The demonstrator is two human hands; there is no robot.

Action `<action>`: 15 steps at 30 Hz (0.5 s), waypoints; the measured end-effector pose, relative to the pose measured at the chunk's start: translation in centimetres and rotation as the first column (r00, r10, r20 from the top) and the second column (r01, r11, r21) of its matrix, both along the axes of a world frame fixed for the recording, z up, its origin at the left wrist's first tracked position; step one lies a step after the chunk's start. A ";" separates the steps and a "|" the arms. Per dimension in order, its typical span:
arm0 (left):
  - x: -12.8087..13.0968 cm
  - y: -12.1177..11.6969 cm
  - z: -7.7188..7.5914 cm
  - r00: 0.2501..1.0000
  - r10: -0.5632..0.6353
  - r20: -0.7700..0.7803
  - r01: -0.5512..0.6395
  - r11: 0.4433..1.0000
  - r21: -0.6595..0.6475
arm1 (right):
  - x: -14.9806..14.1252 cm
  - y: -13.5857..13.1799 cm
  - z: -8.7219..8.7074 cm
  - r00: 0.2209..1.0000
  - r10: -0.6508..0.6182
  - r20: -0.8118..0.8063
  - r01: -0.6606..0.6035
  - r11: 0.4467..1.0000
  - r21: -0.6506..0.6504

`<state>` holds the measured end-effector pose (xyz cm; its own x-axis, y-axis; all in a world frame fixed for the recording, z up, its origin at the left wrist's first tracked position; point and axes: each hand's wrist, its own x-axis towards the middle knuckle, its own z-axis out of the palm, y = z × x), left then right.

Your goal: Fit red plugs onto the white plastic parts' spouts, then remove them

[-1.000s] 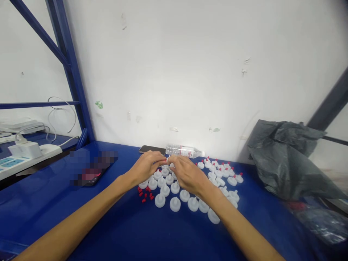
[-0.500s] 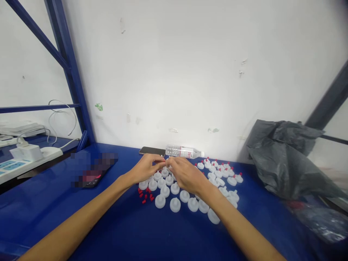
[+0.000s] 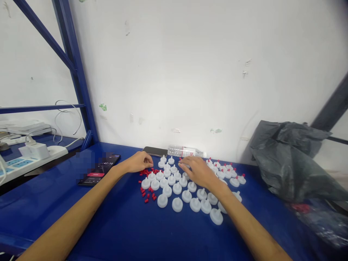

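Hands [image 3: 198, 169] now apart, white caps [image 3: 171, 180] between

One head-worn view — forward and down, close above the blue table [image 3: 152, 233], toward the white wall [image 3: 174, 72]

The lids [image 3: 177, 204] look like cloudy white plastic with a smooth, soft sheen, the little caps [image 3: 154, 198] like red plastic. The counter [image 3: 136, 232] is smooth and glossy; the bottle [image 3: 187, 151] is clear, ribbed plastic, the bag [image 3: 285, 159] thin, crinkled plastic film, the wall [image 3: 174, 72] matt and chipped.
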<state>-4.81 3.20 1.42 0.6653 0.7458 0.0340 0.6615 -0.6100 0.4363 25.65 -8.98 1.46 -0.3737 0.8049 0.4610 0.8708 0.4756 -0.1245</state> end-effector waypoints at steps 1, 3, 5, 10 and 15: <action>0.1 -0.1 0.0 1.000 -0.004 -0.013 0.004 1.000 -0.014 | 0.0 0.0 -0.1 1.000 -0.001 0.009 0.001 1.000 -0.008; 0.2 -0.2 0.1 1.000 -0.009 -0.029 0.008 0.999 -0.035 | 0.1 0.1 -0.4 1.000 -0.010 0.026 0.010 1.000 -0.026; 0.3 -0.4 0.1 0.999 -0.012 -0.035 0.011 0.999 -0.050 | 0.2 0.0 -0.6 0.999 -0.020 0.043 0.022 0.999 -0.042; 0.5 -0.7 0.0 0.999 -0.019 -0.029 0.017 0.997 -0.072 | 0.3 -0.3 -0.1 0.997 -0.014 0.073 0.018 0.999 -0.049; 0.7 -0.6 -0.4 1.000 -0.001 0.001 0.001 0.998 -0.060 | -0.8 0.9 0.9 0.995 0.026 0.094 -0.024 0.999 -0.024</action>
<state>-4.07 2.63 0.99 0.6658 0.7461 -0.0099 0.6604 -0.5831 0.4731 24.86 -8.11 2.36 -0.4345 0.8050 0.4040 0.8673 0.4950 -0.0535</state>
